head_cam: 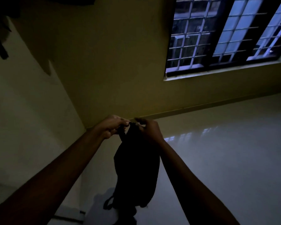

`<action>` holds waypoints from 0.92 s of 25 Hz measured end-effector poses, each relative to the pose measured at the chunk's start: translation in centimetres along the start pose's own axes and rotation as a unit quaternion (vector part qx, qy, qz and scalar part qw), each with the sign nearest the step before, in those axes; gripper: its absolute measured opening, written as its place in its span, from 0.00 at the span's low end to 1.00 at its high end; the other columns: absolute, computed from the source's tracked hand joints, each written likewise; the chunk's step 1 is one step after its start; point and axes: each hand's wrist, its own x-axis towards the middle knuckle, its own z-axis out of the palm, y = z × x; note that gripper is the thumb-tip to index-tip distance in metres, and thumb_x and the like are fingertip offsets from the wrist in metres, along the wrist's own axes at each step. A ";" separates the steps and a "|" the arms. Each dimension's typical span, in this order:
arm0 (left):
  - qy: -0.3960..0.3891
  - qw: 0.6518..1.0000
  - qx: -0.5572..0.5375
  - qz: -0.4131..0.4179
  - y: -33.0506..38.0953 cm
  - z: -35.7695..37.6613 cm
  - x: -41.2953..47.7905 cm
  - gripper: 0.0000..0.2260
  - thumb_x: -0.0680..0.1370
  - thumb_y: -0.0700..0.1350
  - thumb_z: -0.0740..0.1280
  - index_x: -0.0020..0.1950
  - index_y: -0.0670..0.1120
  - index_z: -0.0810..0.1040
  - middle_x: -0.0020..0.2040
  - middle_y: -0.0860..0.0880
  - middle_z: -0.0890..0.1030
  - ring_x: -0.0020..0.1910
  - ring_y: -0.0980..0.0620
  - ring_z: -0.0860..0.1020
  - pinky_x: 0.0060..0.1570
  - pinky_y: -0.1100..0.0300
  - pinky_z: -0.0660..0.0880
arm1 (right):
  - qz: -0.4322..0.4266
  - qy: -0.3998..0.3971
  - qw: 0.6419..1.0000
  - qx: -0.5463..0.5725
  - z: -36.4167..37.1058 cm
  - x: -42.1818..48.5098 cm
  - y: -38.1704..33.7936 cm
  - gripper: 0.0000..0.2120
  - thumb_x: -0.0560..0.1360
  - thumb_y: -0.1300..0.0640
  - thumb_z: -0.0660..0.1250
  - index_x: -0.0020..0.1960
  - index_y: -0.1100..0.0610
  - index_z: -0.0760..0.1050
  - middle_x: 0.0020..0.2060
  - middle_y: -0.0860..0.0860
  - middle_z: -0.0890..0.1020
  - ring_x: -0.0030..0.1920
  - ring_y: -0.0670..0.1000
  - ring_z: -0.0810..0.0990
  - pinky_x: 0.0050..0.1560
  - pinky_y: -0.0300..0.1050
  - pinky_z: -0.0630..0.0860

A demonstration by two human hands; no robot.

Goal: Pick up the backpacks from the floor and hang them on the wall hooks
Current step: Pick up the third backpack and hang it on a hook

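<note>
In a dim room, both hands meet at the top of a black backpack. The left hand and the right hand each have their fingers curled, pinching its top from either side. The bag hangs down between the forearms, above the glossy floor, with a strap loop dangling at its near end. A barred window is on the far wall, to the right. A dark shape at far left is too dim to identify.

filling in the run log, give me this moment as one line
stage: carrying | left hand: grips top loop | right hand: pinches top loop | black backpack: hangs from both hands | hung: not yet
</note>
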 end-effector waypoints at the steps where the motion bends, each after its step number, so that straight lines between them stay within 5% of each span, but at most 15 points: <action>1: -0.010 0.999 0.043 0.007 1.1 -0.5 1.3 0.07 0.76 0.34 0.63 0.51 0.37 0.79 0.36 0.47 0.80 0.33 0.54 0.76 0.30 0.67 0.75 | -0.016 -0.047 0.999 -0.006 -0.2 1.8 -0.3 0.17 0.75 0.61 0.64 0.63 0.59 0.75 0.59 0.59 0.81 0.60 0.56 0.79 0.60 0.47 0.72; 5: -0.036 0.978 0.180 0.097 6.5 -5.3 6.3 0.08 0.74 0.34 0.66 0.51 0.38 0.82 0.36 0.49 0.82 0.35 0.54 0.78 0.36 0.64 0.75 | -0.059 -0.130 0.989 -0.034 0.8 9.8 -2.0 0.16 0.77 0.61 0.62 0.63 0.62 0.74 0.61 0.60 0.79 0.62 0.56 0.77 0.54 0.42 0.72; 10: -0.061 0.968 0.109 0.219 12.2 -11.4 9.1 0.20 0.73 0.34 0.68 0.63 0.50 0.74 0.39 0.45 0.81 0.40 0.51 0.79 0.39 0.66 0.79 | -0.091 -0.040 0.994 0.043 1.2 18.0 -6.1 0.12 0.77 0.66 0.61 0.58 0.65 0.77 0.55 0.63 0.82 0.53 0.51 0.79 0.38 0.24 0.69; 15: 0.012 0.951 0.115 0.287 15.3 -16.0 12.7 0.20 0.71 0.42 0.71 0.62 0.53 0.75 0.51 0.50 0.79 0.50 0.54 0.79 0.46 0.64 0.77 | -0.127 -0.006 0.989 0.078 0.5 24.8 -10.7 0.14 0.78 0.66 0.59 0.61 0.63 0.76 0.56 0.61 0.82 0.52 0.46 0.76 0.42 0.32 0.69; 20: 0.079 0.940 -0.004 0.331 17.6 -18.0 16.7 0.08 0.72 0.39 0.70 0.47 0.52 0.81 0.47 0.52 0.83 0.45 0.56 0.82 0.40 0.68 0.79 | -0.149 0.027 0.976 0.156 -2.5 30.8 -12.8 0.13 0.80 0.62 0.57 0.56 0.66 0.78 0.44 0.57 0.80 0.33 0.33 0.76 0.33 0.23 0.69; 23: 0.171 0.910 -0.081 0.368 22.6 -17.4 19.7 0.07 0.74 0.39 0.68 0.50 0.44 0.82 0.45 0.47 0.83 0.43 0.50 0.82 0.44 0.59 0.80 | -0.175 0.036 0.967 0.182 -5.7 35.7 -14.9 0.13 0.79 0.61 0.58 0.55 0.67 0.78 0.45 0.58 0.81 0.28 0.30 0.75 0.33 0.24 0.70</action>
